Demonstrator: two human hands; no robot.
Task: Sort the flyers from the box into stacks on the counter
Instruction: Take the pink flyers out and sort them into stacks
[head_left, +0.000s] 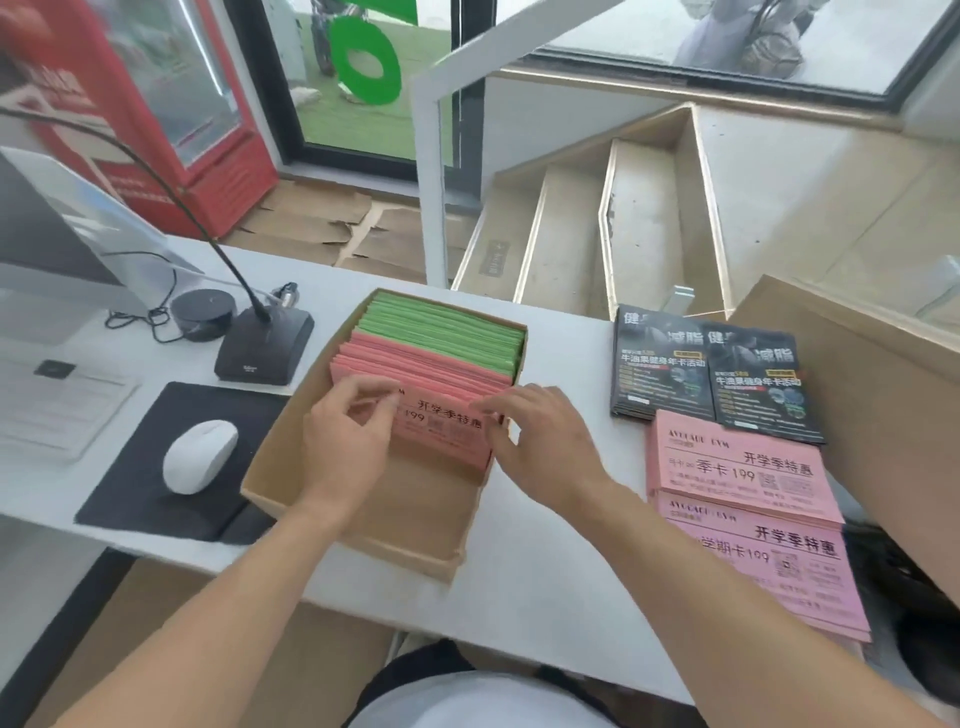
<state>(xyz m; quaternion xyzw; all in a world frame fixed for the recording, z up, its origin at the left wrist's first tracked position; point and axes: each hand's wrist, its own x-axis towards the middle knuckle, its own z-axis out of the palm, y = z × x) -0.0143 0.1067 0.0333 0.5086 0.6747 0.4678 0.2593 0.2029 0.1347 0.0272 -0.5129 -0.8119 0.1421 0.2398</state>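
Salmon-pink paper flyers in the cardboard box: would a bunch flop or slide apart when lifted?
The salmon-pink paper flyers look thin, so a small bunch would probably bend. Loose sheets may fan apart; both the left hand and right hand pinch them. Likely light.

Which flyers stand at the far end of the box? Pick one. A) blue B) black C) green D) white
C: green flyers fill the far end of the box, behind the pink ones both hands are working at.
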